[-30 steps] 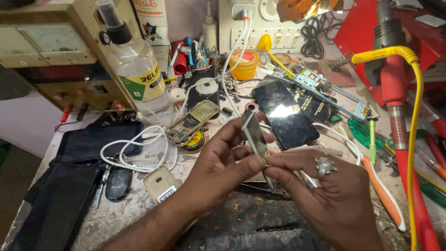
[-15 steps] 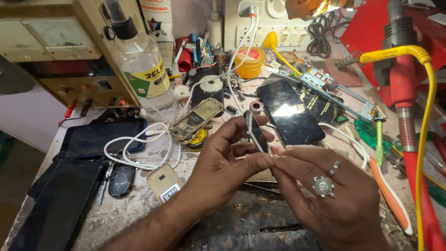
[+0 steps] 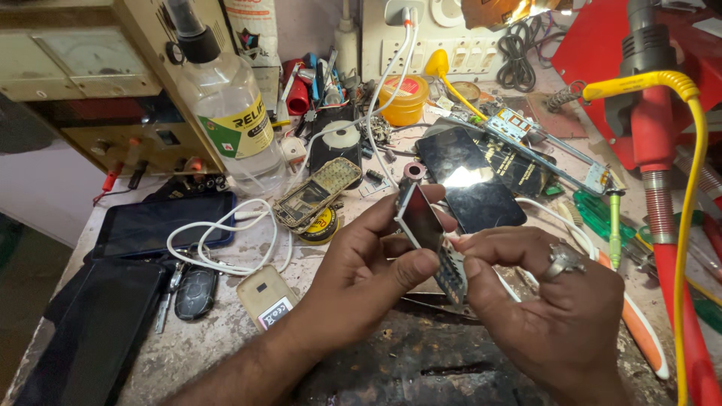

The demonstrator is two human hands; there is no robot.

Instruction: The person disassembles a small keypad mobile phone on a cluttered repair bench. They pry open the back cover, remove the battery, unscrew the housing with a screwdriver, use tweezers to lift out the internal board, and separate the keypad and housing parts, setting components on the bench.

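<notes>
Both of your hands are closed on one small phone (image 3: 423, 225), held up edge-on just right of the frame's centre, above a dark scorched mat (image 3: 421, 361) at the bottom of the frame; your left hand (image 3: 361, 271) pinches its upper half, thumb across the dark screen face and fingers behind; your right hand (image 3: 549, 301), bearing a silver ring (image 3: 562, 259), grips the lower keypad end between thumb and forefinger; the phone tilts, its top end leaning toward the upper left; whether the keypad section is parting from the body, you cannot tell from this view.

Noted about your hands: a stripped phone frame (image 3: 316, 192) lies left of centre on a small round tin (image 3: 322, 225); a looped white cable (image 3: 226, 237) rests left of it, partly over a dark tablet (image 3: 162, 225); a clear plastic bottle (image 3: 229, 124) with a black nozzle stands in the upper left, in front of a beige power supply (image 3: 83, 75); a black smartphone (image 3: 470, 180) lies face-up just beyond your fingers, right of centre; a bare circuit board (image 3: 541, 146) lies beside it; a green screwdriver (image 3: 613, 225) sits to the right; a yellow cable (image 3: 688, 225) runs down the right edge; a small beige battery (image 3: 263, 297) lies in the lower left, near a dark key fob (image 3: 195, 292).
</notes>
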